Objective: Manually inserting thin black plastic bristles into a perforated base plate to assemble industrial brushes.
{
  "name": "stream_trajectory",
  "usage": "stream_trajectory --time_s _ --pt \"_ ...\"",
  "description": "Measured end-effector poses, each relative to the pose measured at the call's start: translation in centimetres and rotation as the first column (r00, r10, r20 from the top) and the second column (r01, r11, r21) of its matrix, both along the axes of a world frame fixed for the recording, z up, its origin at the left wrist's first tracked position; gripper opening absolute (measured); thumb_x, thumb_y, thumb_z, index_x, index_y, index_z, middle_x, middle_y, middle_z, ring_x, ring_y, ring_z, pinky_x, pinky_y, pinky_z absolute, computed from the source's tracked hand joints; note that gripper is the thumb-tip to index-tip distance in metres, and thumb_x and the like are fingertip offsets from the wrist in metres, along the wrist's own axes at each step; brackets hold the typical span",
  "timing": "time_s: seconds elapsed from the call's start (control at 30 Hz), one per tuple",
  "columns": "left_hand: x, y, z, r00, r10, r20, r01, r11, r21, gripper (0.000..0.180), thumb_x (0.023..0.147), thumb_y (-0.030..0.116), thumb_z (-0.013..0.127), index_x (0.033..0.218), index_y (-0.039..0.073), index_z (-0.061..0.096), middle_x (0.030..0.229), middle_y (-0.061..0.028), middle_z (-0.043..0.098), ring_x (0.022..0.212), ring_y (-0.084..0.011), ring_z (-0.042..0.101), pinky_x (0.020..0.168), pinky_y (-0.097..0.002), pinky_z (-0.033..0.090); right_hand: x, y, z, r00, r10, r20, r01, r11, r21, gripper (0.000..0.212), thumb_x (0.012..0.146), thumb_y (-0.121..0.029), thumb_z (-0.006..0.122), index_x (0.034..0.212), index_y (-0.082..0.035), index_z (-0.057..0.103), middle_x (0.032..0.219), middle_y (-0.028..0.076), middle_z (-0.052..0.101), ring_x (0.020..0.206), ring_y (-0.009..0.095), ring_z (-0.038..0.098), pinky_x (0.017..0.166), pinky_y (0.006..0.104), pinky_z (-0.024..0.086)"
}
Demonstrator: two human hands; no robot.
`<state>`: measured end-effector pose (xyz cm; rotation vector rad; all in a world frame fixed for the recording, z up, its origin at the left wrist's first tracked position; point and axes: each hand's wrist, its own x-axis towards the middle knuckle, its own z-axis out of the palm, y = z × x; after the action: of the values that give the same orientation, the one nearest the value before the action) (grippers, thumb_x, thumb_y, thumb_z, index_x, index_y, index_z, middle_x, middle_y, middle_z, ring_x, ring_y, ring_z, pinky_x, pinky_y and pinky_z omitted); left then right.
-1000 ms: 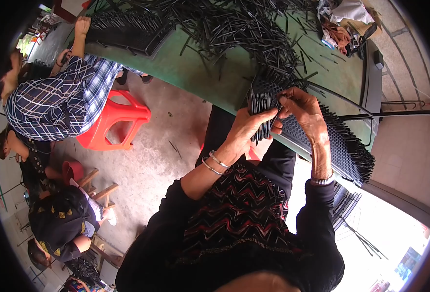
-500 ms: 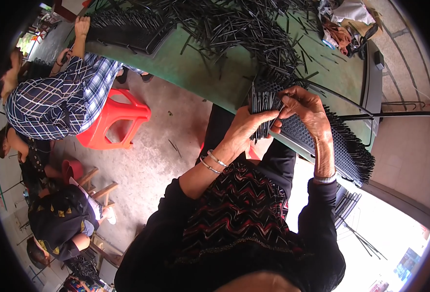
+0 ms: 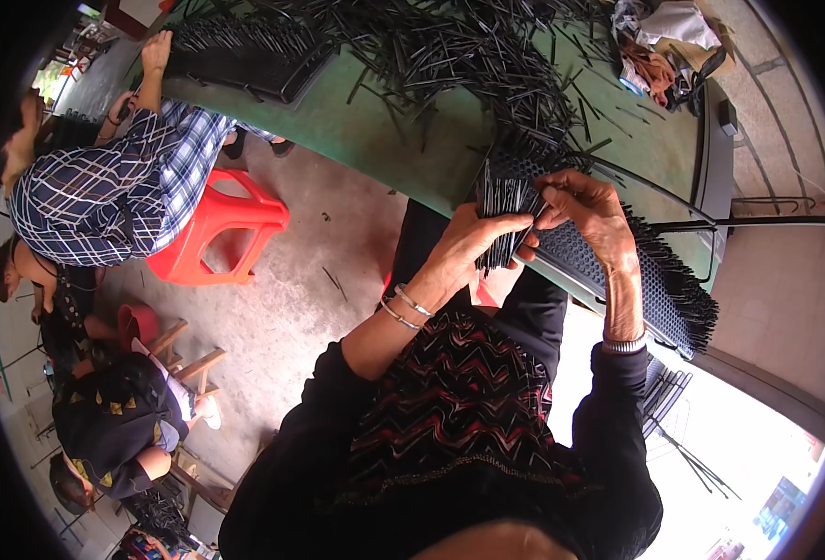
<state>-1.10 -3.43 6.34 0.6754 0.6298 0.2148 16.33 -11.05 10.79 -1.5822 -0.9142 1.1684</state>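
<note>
A bundle of thin black sticks (image 3: 500,201) stands upright in the grip of my left hand (image 3: 473,241), thumb laid across its front. My right hand (image 3: 588,207) is at the bundle's right side, with thumb and fingertips pinched together. Whatever sits in that pinch is too small to make out, and some fingers are hidden behind the bundle. Under and beyond both hands lies a long black tray with a dimpled surface (image 3: 571,254). Many black sticks stand in rows (image 3: 678,275) along its right side.
The green table (image 3: 450,173) carries a heap of loose black sticks (image 3: 450,56) and, at its far left, another black tray (image 3: 244,77). Cloth and packaging (image 3: 664,47) lie at the back right. A red stool (image 3: 230,229) and people (image 3: 104,187) are to the left.
Both hands keep nearly the same place and grip. The right fingertips shift only slightly beside the bundle.
</note>
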Motion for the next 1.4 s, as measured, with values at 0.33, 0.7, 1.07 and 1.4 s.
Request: stream_trajectory --time_s 0.33,0.7,1.07,1.4 --pt "0.2 -0.7 0.0 0.997 0.069 0.037 -0.068 0.998 -0.019 0.02 0.083 0.018 0.071 0.093 0.002 0.067 0.077 -0.009 0.068 0.063 -0.0173 0.068 0.049 -0.0265 0.052 0.2 -0.5 0.7 0.999 0.024 0.022 -0.023 0.999 -0.044 0.013 0.091 -0.006 0.058 0.098 0.005 0.06 0.081 0.009 0.064 0.07 0.015 0.067 0.067 0.0265 0.055" --pt "0.1 -1.1 -0.3 0.992 0.117 -0.04 -0.115 0.993 0.04 0.026 0.085 0.02 0.069 0.102 0.001 0.065 0.09 -0.0102 0.069 0.074 -0.0199 0.07 0.057 -0.0283 0.055 0.2 -0.8 0.4 0.998 0.008 0.059 -0.004 0.998 -0.062 0.013 0.092 -0.007 0.057 0.099 0.004 0.06 0.08 0.01 0.066 0.07 0.017 0.068 0.065 0.0259 0.054" --pt "0.2 -1.9 -1.0 0.975 0.223 0.018 -0.211 0.943 -0.258 0.019 0.087 0.02 0.068 0.097 0.006 0.059 0.092 -0.0137 0.069 0.078 -0.0231 0.07 0.06 -0.0325 0.057 1.6 0.8 -1.1 0.864 -0.381 0.33 0.294 0.913 0.284 0.013 0.094 -0.006 0.054 0.102 0.003 0.06 0.084 0.007 0.066 0.077 0.014 0.068 0.073 0.0254 0.053" --pt "0.1 -3.2 -1.8 0.986 0.166 0.008 -0.152 0.924 -0.351 0.017 0.086 0.018 0.068 0.096 0.005 0.061 0.081 -0.0113 0.067 0.075 -0.0234 0.07 0.06 -0.034 0.058 1.7 2.0 -2.1 0.794 -0.448 0.411 0.333 0.886 0.323 0.012 0.093 -0.008 0.056 0.1 0.0 0.062 0.074 0.007 0.069 0.07 0.006 0.061 0.066 0.0221 0.046"
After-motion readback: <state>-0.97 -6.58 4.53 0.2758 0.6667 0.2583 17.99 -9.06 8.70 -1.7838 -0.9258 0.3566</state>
